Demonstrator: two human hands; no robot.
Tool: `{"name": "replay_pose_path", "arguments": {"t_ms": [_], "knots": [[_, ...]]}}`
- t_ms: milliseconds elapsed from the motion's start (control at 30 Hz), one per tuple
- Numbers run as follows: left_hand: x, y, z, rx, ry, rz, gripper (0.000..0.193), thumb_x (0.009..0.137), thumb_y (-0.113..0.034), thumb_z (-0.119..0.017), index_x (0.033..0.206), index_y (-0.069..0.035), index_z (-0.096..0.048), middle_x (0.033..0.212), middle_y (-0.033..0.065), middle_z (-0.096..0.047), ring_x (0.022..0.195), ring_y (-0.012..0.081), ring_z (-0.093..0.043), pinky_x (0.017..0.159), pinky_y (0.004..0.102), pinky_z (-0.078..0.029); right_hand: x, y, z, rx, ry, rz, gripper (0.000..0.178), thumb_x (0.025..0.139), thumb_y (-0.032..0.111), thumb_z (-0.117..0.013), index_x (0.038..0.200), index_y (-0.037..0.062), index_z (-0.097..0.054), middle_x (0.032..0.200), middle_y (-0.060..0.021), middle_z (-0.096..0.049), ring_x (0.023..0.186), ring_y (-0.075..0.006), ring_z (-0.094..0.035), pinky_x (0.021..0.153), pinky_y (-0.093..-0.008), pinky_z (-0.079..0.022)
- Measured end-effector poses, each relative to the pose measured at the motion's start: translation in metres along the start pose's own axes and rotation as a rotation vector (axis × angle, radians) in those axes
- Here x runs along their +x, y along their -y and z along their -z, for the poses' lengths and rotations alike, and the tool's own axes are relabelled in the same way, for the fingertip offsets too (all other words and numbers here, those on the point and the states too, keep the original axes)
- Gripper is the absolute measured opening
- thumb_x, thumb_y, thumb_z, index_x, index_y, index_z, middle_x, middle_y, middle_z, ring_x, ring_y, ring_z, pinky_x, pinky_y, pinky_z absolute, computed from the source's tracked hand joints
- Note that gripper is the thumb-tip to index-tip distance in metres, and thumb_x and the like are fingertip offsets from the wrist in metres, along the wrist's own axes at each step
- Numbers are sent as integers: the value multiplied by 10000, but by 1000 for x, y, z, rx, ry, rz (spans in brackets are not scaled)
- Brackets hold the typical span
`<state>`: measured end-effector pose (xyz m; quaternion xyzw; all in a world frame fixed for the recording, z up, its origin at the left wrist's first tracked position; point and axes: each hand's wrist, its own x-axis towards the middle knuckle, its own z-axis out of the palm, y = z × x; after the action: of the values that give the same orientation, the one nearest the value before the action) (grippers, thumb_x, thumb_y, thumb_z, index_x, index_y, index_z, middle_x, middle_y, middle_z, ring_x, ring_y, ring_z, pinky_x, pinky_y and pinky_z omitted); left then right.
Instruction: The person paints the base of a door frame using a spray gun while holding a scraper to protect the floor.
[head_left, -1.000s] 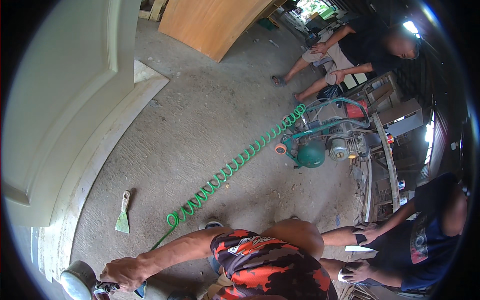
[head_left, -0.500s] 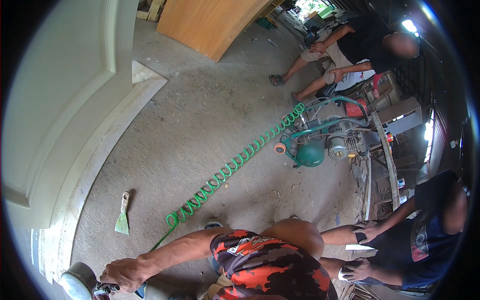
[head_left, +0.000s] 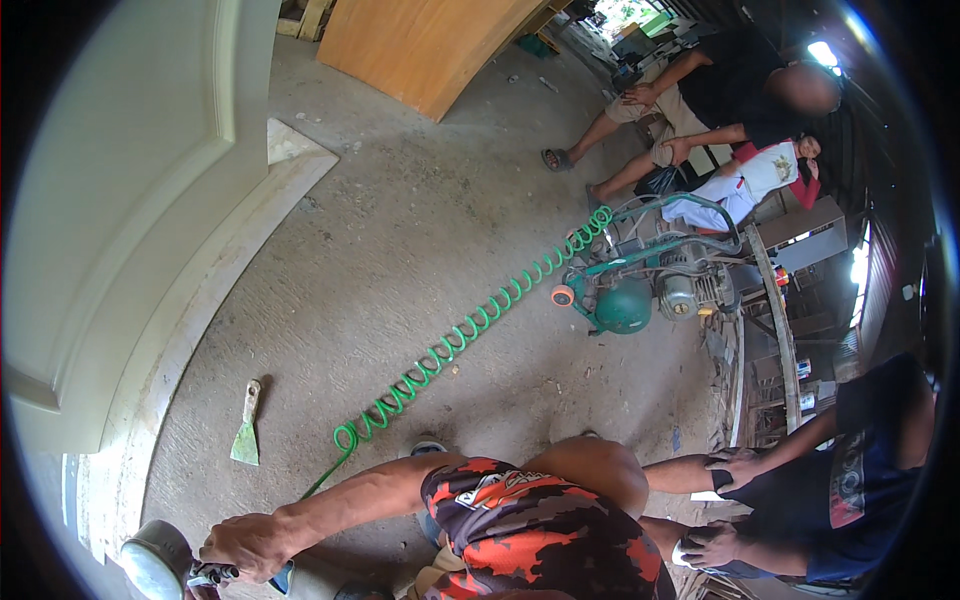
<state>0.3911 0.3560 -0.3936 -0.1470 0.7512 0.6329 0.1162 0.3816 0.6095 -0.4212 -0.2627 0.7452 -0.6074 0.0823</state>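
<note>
At the lower left, my right hand (head_left: 245,546) is closed on the dark handle of a spray gun (head_left: 213,574). A dull metal cup (head_left: 158,560) is fixed to the gun and tilts toward the left rim. My right arm reaches across my body, with a red, black and brown camouflage sleeve over its upper part. A green coiled hose (head_left: 470,330) runs over the floor and passes behind my forearm. Ahead of this hand a putty knife (head_left: 247,425) with a green-stained blade lies on the concrete. My left hand does not show.
A pale panelled door (head_left: 120,220) stands along the left. A wooden board (head_left: 420,50) is at the top. The hose leads to a green air compressor (head_left: 640,300) at the right. People sit near it: one in dark clothes (head_left: 730,90), one in navy (head_left: 850,490), another in white and red (head_left: 775,170).
Beyond the compressor, the person in white and red has leaned or moved into clearer view, covering a red object there. My right hand and the spray gun are nearly unmoved.
</note>
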Motion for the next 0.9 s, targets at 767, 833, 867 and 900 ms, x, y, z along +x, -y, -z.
{"name": "replay_pose_path", "arguments": {"t_ms": [767, 833, 867, 900], "knots": [[2, 13, 12, -131, 54, -77, 205, 1103, -82, -738, 1222, 81, -773, 1128, 66, -793, 1023, 132, -729, 887, 320, -606, 3, 32, 19, 9, 28, -58, 338, 836, -27, -781, 1137, -60, -630, 1045, -266, -748, 999, -478, -771, 922, -539, -614], [-1, 15, 9, -181, 36, -74, 213, 1101, -93, -746, 1225, 77, -775, 1127, 65, -794, 1008, 129, -729, 877, 317, -606, 1, 33, 19, 20, 55, -72, 342, 838, -24, -781, 1142, -63, -630, 1051, -268, -747, 1000, -479, -771, 920, -542, -614], [-2, 15, 6, -231, 32, -74, 221, 1099, -105, -753, 1227, 73, -776, 1126, 65, -796, 993, 127, -729, 868, 314, -605, 0, 33, 20, 25, 70, -91, 347, 840, -22, -782, 1148, -66, -630, 1057, -270, -746, 1002, -480, -770, 919, -545, -614], [-4, 14, 6, -232, 29, -70, 221, 1099, -105, -753, 1227, 73, -776, 1126, 65, -796, 993, 127, -729, 868, 314, -605, -1, 32, 19, 27, 73, -93, 347, 840, -22, -782, 1148, -66, -630, 1057, -270, -746, 1002, -480, -770, 919, -545, -614]]}}
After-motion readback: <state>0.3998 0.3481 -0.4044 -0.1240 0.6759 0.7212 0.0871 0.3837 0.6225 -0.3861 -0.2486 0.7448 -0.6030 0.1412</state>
